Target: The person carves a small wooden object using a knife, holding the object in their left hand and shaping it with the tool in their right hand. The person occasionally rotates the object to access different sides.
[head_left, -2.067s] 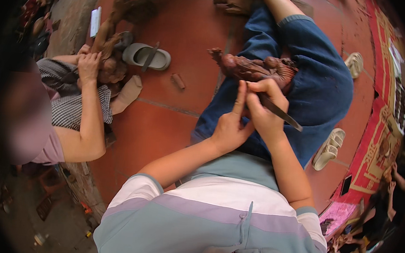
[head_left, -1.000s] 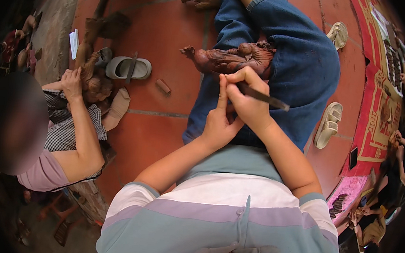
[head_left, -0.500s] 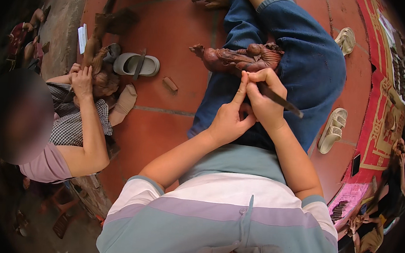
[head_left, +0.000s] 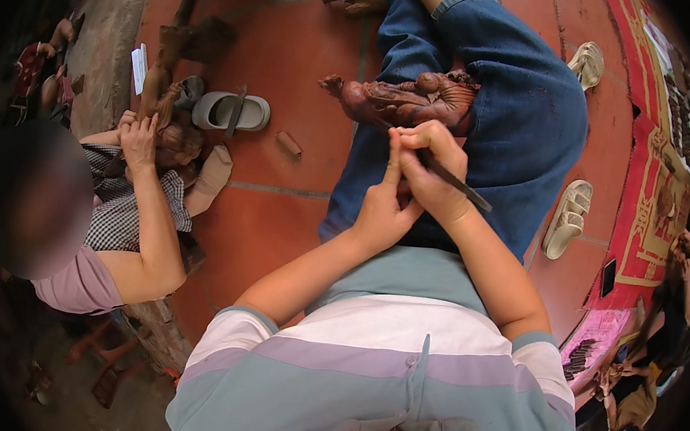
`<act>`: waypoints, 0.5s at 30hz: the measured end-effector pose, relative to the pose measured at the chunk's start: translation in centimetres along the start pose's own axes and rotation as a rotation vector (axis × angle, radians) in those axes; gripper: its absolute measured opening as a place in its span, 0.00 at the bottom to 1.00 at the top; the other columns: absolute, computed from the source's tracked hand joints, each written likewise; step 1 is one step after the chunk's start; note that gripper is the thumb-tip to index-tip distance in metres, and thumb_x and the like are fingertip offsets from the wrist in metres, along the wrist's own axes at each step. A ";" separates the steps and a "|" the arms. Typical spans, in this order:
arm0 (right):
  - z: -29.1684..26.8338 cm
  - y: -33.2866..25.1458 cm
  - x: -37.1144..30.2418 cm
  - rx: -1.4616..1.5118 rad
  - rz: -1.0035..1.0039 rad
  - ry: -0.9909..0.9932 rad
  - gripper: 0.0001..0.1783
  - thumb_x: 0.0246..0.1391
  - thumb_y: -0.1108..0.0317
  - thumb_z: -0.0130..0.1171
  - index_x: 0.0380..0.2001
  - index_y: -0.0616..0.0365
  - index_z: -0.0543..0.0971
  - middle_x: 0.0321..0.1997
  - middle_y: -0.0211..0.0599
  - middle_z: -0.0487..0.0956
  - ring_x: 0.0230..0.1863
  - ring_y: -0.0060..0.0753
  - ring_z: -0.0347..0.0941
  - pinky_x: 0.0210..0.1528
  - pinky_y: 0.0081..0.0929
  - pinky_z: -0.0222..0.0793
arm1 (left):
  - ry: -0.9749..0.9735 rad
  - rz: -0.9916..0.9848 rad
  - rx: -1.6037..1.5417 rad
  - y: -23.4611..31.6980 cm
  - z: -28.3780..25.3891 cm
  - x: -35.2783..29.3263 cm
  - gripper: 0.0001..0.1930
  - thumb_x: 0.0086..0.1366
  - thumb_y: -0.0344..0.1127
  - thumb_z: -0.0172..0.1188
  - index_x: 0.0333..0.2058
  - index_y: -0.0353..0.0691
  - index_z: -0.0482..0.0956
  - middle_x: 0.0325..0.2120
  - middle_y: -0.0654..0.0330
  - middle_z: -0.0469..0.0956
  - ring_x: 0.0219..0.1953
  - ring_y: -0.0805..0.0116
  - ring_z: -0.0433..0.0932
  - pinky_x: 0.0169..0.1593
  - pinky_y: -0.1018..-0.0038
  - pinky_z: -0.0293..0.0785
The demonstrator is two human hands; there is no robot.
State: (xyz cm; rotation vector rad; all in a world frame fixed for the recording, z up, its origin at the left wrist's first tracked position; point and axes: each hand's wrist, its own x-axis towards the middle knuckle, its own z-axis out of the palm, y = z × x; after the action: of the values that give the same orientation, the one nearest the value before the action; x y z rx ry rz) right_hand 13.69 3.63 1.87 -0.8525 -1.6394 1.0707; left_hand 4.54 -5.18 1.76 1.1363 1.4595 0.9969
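Note:
Across my lap lies a reddish-brown wood carving (head_left: 407, 100) of a robed figure, its narrow knobbed end pointing left. My right hand (head_left: 439, 174) is closed around a flat, dark metal carving tool (head_left: 464, 191), whose rear end sticks out toward the lower right. The working tip is hidden by my fingers at the carving's near edge. Alongside it, my left hand (head_left: 386, 211) has its index finger stretched up to the right fingertips and the thumb reaching toward the right hand. Its other fingers are mostly hidden, and nothing shows in its grip.
A co-worker (head_left: 146, 224) at the left grips another brown carving (head_left: 160, 87). A grey clog (head_left: 248, 114) with a dark blade across it and a small wood block (head_left: 289, 143) lie on the tiles. Beige sandals (head_left: 567, 221) and a red-gold mat (head_left: 643, 239) are at the right.
Both hands and the carving tool have shifted left along the carving's near edge, toward its narrow end. The carving stays in my lap, almost unmoved.

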 end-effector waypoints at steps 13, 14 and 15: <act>1.1 -1.3 1.1 0.034 0.115 0.003 0.07 0.47 0.77 0.63 0.28 0.60 0.74 0.29 0.38 0.79 0.30 0.34 0.77 0.35 0.25 0.72 | 0.006 0.019 0.120 -0.2 -1.2 -0.3 0.55 0.58 0.28 0.60 0.68 0.47 0.22 0.28 0.53 0.82 0.21 0.66 0.79 0.29 0.74 0.74; 1.1 -1.0 1.5 0.017 0.150 -0.013 0.07 0.47 0.76 0.63 0.27 0.60 0.74 0.29 0.38 0.79 0.30 0.34 0.77 0.35 0.25 0.72 | -0.024 -0.091 0.098 0.4 -1.5 0.0 0.54 0.59 0.27 0.60 0.68 0.47 0.23 0.26 0.54 0.82 0.22 0.66 0.79 0.30 0.74 0.74; 0.9 -0.9 1.7 -0.046 0.107 0.021 0.07 0.46 0.76 0.63 0.26 0.60 0.73 0.27 0.37 0.78 0.29 0.34 0.77 0.33 0.26 0.72 | -0.060 -0.071 0.067 1.0 -1.5 0.2 0.52 0.59 0.27 0.59 0.69 0.49 0.27 0.22 0.56 0.81 0.23 0.68 0.80 0.31 0.75 0.75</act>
State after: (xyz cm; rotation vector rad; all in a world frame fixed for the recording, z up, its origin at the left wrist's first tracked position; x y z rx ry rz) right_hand 12.25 4.58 3.18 -0.9876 -1.6210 1.0972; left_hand 3.23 -4.81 2.98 1.1442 1.4839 0.8634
